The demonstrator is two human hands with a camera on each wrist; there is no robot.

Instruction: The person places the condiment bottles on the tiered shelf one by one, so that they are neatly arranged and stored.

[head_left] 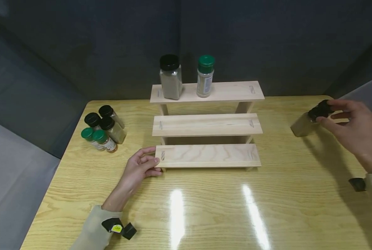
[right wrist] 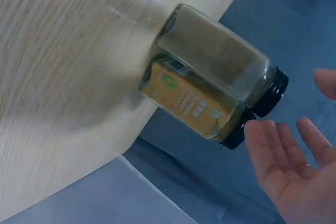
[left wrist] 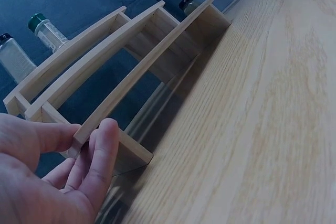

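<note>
My left hand [head_left: 139, 166] pinches the left end of the lowest board of a three-tier wooden spice rack [head_left: 206, 155], thumb on top and fingers beneath. At the far right, my right hand [head_left: 357, 128] is beside the black caps of two spice jars standing close together. The right wrist view shows a turmeric powder jar [right wrist: 191, 100] with a yellow label and a clear jar [right wrist: 215, 51] of brownish powder. There the fingers are loosely extended, with a fingertip close to the turmeric jar's cap; contact is unclear. The thumb stands apart from both caps.
On the top tier stand a black-capped jar [head_left: 171, 83] and a green-capped shaker [head_left: 204, 81]. Several jars, including a green-capped bottle [head_left: 109, 142] and a black-capped jar [head_left: 115, 130], cluster at the table's left. Dark cloth [head_left: 126, 45] hangs behind the wooden table [head_left: 211, 208].
</note>
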